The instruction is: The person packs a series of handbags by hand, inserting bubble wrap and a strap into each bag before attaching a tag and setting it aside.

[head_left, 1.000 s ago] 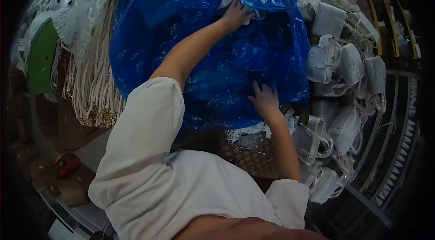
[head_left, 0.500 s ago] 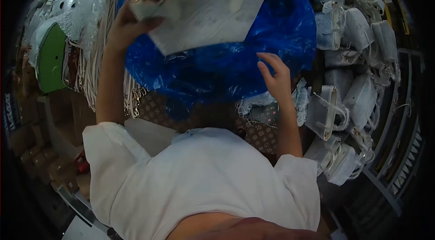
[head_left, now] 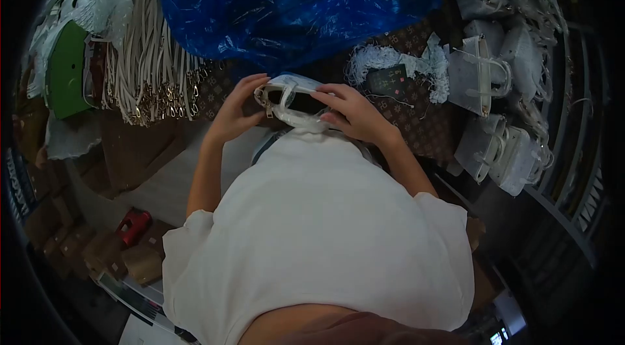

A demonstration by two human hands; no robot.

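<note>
A white handbag (head_left: 301,122) is held close against my shirt, its dark opening facing up and its handles standing over the rim. My left hand (head_left: 236,114) has its fingers and thumb at the bag's left end, beside gold-coloured metal fittings. On the other side, my right hand (head_left: 357,114) grips the right end, with fingertips over the rim of the opening. The lower body of the bag is hidden from above. Just beyond the bag lies a large blue plastic sheet or bag (head_left: 306,6).
Many white straps with gold clasps (head_left: 153,71) hang at left, beside a green curved panel (head_left: 68,71). White handbags (head_left: 472,75) crowd the right side. White threads or tags (head_left: 381,62) and a dark card (head_left: 387,81) lie on the brown patterned surface (head_left: 423,124). A red tool-like object (head_left: 133,226) is lower left.
The handbag has come from above the blue plastic down to my torso, turned with its opening up. My right hand, free before, has moved in and taken hold of it.
</note>
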